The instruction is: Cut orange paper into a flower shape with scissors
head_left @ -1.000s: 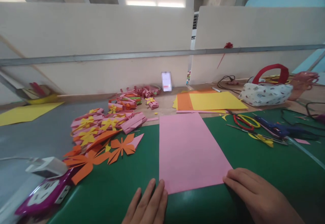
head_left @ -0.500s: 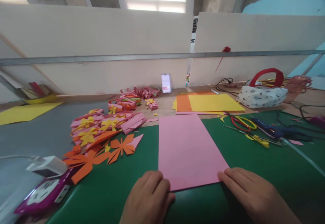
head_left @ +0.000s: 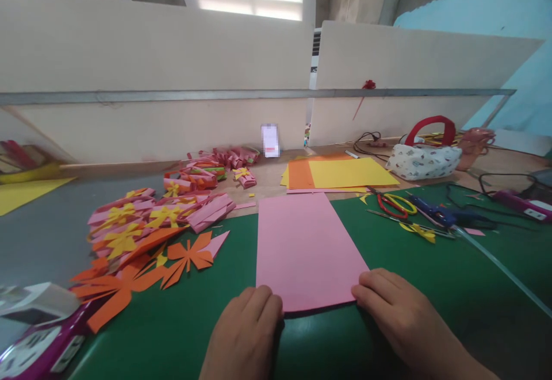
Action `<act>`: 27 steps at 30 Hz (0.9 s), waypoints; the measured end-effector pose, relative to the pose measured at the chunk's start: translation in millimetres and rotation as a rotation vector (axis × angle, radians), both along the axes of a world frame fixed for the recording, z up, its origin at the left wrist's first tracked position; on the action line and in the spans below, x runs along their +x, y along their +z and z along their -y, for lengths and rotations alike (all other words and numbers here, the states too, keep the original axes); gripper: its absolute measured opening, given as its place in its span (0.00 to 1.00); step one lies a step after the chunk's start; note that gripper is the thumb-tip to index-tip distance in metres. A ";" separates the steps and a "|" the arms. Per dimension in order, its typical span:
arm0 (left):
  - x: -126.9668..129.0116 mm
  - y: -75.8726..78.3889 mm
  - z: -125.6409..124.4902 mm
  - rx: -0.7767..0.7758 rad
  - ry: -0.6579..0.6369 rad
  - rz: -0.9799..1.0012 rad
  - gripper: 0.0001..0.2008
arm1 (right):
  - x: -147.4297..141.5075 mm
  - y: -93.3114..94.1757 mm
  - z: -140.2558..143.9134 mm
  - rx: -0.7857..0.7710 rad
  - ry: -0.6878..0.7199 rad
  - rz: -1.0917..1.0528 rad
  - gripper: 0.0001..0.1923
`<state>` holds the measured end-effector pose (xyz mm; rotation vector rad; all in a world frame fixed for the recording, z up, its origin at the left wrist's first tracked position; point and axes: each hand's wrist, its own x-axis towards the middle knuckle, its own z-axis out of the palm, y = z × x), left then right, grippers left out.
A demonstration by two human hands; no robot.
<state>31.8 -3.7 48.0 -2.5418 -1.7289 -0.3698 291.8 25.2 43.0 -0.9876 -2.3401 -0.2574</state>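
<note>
1. The left hand (head_left: 245,334) rests knuckles-up at about 6 o'clock in the head view, its fingers curled onto the near left corner of the pink paper sheet (head_left: 304,248). They touch the edge, but whether they pinch it cannot be told.
2. The right hand (head_left: 394,311) lies at about 5 o'clock, its fingers bent and pressed down on the near right corner of the same sheet. It is not clear whether the paper is gripped or only held flat.
3. The sheet lies flat on the green mat (head_left: 431,276), its long axis running straight away toward 12 o'clock. Its near short edge spans the gap between the two hands, so both are equally close and the rest of the paper lies beyond the fingertips.
4. At 9 to 10 o'clock sits a heap of orange paper flowers (head_left: 129,279), well apart from the sheet.
5. At 1 to 2 o'clock are scissors (head_left: 394,204) and a blue glue gun (head_left: 440,214).
6. Farther off at 12 o'clock lie yellow and orange sheets (head_left: 340,173).
7. A small tag on the far wall is blurred, and no writing can be read anywhere.
</note>
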 end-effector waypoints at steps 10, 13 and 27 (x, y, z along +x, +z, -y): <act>8.2 10.5 -9.0 -0.116 0.047 0.065 0.12 | -5.4 -1.4 -8.7 -0.093 -0.050 -0.035 0.18; 13.2 16.1 -12.4 -0.199 0.114 0.135 0.13 | -5.9 0.1 -11.6 -0.116 -0.062 -0.040 0.17; 23.5 29.1 -20.9 -0.263 0.291 0.147 0.08 | -0.4 4.2 -23.8 -0.496 -0.242 0.055 0.07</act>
